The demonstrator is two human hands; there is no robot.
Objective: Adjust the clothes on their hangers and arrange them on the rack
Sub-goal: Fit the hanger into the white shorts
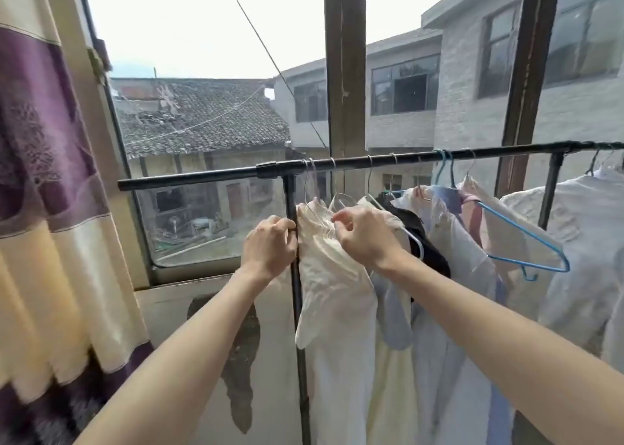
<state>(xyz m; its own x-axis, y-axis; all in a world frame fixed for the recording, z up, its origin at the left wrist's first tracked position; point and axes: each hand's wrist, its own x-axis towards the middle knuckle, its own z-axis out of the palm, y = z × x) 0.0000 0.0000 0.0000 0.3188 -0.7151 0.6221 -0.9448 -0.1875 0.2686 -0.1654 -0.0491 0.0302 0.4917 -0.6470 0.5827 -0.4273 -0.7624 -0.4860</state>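
My left hand [270,247] and right hand [363,233] both pinch the cream shirt [332,276], frame centre, hanging leftmost on the black rack bar [202,178], beside its upright pole [297,292].

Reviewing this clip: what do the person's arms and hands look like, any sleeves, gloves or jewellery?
Both forearms are bare as far as the frame shows, with no sleeves in view. The left hand and right hand wear no gloves, and no watch, bracelet or ring is visible.
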